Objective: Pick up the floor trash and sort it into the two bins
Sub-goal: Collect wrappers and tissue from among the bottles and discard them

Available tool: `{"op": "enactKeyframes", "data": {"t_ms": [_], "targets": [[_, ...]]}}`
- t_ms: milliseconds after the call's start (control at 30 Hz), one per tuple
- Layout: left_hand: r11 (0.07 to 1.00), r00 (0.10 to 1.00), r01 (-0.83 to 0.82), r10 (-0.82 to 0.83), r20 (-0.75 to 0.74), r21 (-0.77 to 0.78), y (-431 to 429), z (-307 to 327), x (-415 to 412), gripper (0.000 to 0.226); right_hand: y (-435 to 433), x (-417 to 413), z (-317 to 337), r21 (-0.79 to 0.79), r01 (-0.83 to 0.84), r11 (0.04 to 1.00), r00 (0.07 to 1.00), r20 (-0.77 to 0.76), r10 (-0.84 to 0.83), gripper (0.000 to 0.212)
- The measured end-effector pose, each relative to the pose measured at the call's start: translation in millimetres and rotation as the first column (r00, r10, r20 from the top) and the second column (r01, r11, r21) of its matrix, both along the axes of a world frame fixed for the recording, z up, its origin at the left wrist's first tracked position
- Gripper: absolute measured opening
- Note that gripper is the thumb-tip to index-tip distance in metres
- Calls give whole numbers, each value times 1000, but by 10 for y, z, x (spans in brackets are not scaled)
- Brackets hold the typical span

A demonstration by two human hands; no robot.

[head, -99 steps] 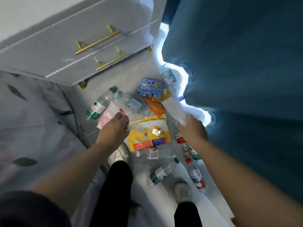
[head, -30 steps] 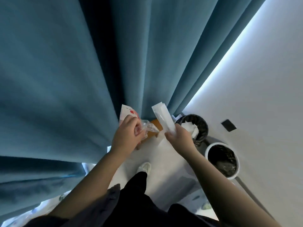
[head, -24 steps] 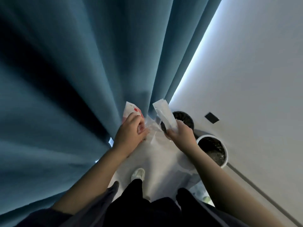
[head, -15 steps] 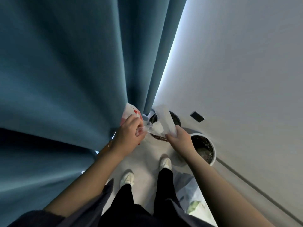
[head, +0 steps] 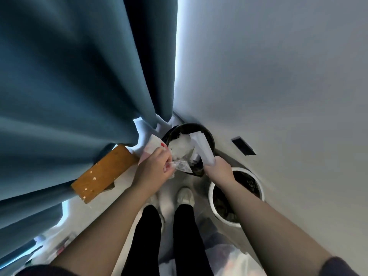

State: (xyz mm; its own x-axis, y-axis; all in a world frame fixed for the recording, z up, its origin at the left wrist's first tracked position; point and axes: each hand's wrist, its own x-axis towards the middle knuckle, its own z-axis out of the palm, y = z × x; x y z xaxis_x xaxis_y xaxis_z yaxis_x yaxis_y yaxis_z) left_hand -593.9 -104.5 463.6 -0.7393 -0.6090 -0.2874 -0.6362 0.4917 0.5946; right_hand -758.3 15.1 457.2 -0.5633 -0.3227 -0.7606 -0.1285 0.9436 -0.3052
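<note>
My left hand (head: 154, 169) grips a pink-and-white wrapper (head: 151, 146) together with a crumpled clear plastic bag (head: 182, 166), at the near-left rim of the black bin. My right hand (head: 219, 167) holds a long white wrapper (head: 203, 149) upright over the black bin (head: 208, 136). White crumpled trash (head: 180, 145) lies inside that bin. A white-rimmed bin (head: 258, 193) with a dark liner stands to its right, partly hidden by my right forearm.
A teal curtain (head: 79, 86) hangs on the left, a grey wall (head: 278, 66) on the right with a dark socket (head: 243, 146). A wooden board (head: 103, 173) sticks out under the curtain. My white shoes (head: 185, 196) stand just before the bins. Patterned bedding (head: 229, 253) lies at lower right.
I turned from the trash pile by the drawers to the two bins. Both hands, still holding wrappers, have come over the black bin, and the view has tilted down onto it.
</note>
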Motion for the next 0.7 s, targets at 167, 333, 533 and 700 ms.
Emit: {"op": "enactKeyframes", "data": {"t_ms": [167,333,533,700], "targets": [[996,994,67,-73,86,62,17,-1379,-364,25,-17,-269,-1299,63,-26,998,999,-28,27,18],[989,985,138,-142,103,45,-45,-2355,-743,21,-58,-495,-2214,102,-82,991,981,-166,98,14],[957,935,289,-287,210,21,-115,-3047,-1116,34,-242,-572,-2898,243,-399,884,845,-276,457,53],[853,663,522,-418,621,16,-81,-3212,-985,81,-263,-464,-2973,369,-680,634,617,-179,766,97]]}}
